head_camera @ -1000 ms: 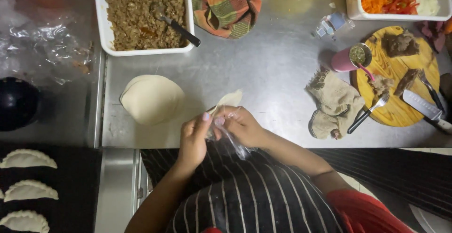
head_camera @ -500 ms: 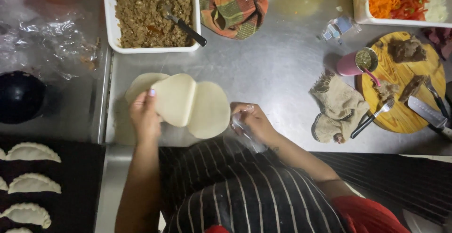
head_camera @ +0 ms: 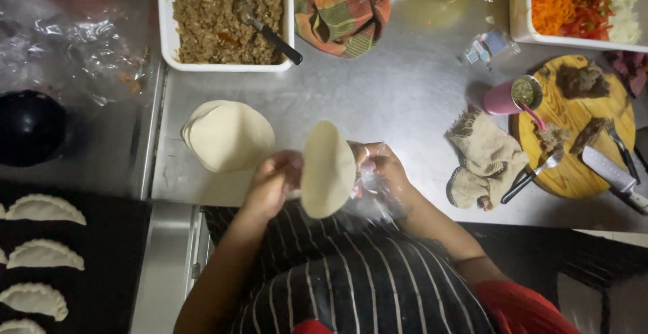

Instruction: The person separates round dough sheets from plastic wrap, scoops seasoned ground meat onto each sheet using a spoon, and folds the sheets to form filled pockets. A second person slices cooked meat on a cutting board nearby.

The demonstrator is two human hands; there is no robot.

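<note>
Head view: both hands hold one dough disc [head_camera: 328,169] above the desk [head_camera: 398,97] edge. Left hand [head_camera: 273,184] pinches its left rim; right hand [head_camera: 381,175] supports the right rim, with clear film under it. Keep the disc flat and unstretched. The disc stack [head_camera: 229,136] lies just left; the filling tray [head_camera: 226,16] beyond.
</note>
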